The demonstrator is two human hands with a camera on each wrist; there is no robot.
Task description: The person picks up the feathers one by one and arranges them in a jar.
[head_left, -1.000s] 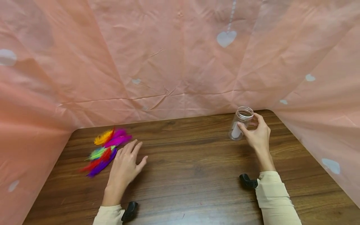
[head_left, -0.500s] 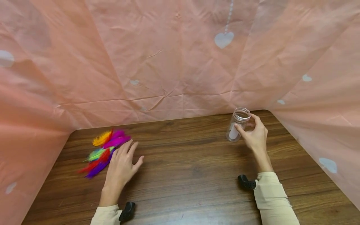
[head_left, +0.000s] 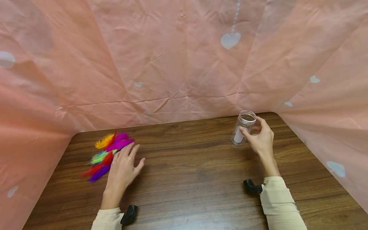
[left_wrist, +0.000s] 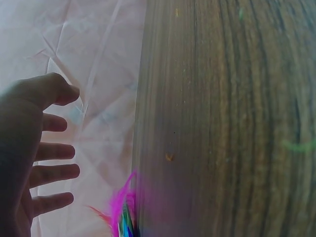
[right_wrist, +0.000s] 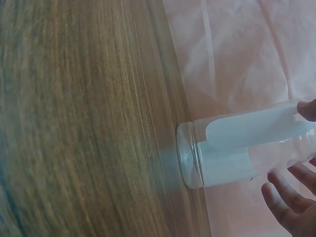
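Observation:
At the back right of the wooden table, my right hand [head_left: 262, 140] holds a clear lidless jar [head_left: 243, 127] with thumb on one side and fingers on the other. A white label [right_wrist: 256, 129] covers part of the jar's side. The jar stands upright, its base at or very near the tabletop. On the left, my left hand [head_left: 122, 171] hovers with fingers extended and thumb spread, holding nothing. Beside and partly behind it lies a pile of bright feathers [head_left: 100, 156] in orange, magenta, green, red and purple. Magenta feather tips [left_wrist: 121, 207] show low in the left wrist view.
A pink sheet with pale hearts [head_left: 184, 64] hangs behind the table and along both sides. The wooden tabletop [head_left: 184, 159] stretches between the hands, with small feather bits on it. A black wrist mount [head_left: 253, 187] sits on each sleeve.
My left hand has shifted slightly left and now covers more of the purple feather. The right hand keeps its grip on the jar; the head view has moved a little.

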